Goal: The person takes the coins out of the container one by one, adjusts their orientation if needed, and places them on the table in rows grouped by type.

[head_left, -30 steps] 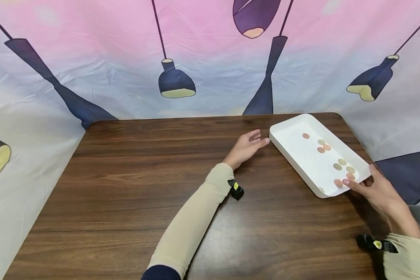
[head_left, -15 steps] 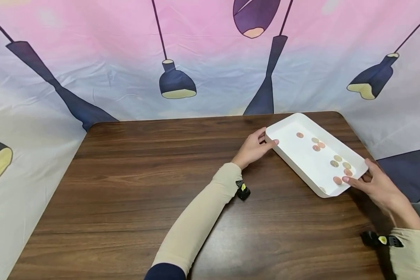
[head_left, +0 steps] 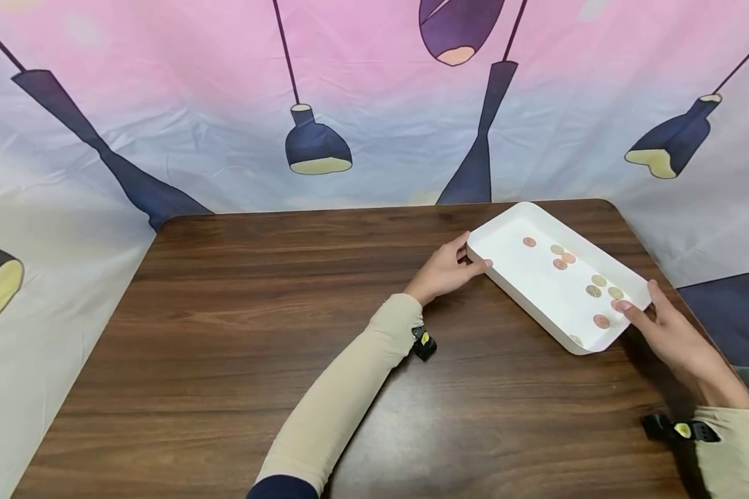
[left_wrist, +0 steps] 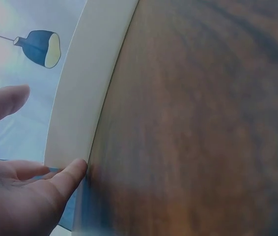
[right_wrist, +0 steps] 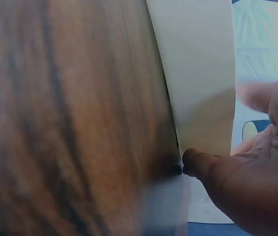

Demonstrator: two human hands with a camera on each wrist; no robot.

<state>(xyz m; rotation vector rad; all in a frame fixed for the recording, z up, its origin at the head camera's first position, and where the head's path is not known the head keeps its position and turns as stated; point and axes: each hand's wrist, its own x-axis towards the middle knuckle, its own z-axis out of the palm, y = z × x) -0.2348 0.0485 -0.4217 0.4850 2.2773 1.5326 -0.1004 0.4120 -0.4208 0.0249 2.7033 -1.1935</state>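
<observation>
A shallow white tray point(head_left: 530, 277) stands at the right of the wooden table, set at a slant, with several copper and brass-coloured coins point(head_left: 560, 264) scattered in it. My left hand point(head_left: 446, 272) grips its left end, thumb over the rim and fingers at the outer wall. At the opposite end my right hand point(head_left: 680, 339) holds the tray too, its thumb inside the rim near a coin. In the left wrist view a fingertip point(left_wrist: 80, 167) meets the bottom edge of the tray wall point(left_wrist: 87, 83). The right wrist view shows fingers low against the wall point(right_wrist: 198, 73).
The dark wood table point(head_left: 237, 333) spreads out to the left and front of the tray. Behind it hangs a cloth backdrop point(head_left: 374, 138) printed with lamps. The tray lies near the table's back right corner.
My left hand, apart from the tray a second ago, has come to its left end and taken hold. The tray has shifted slightly left, with my right hand staying on it.
</observation>
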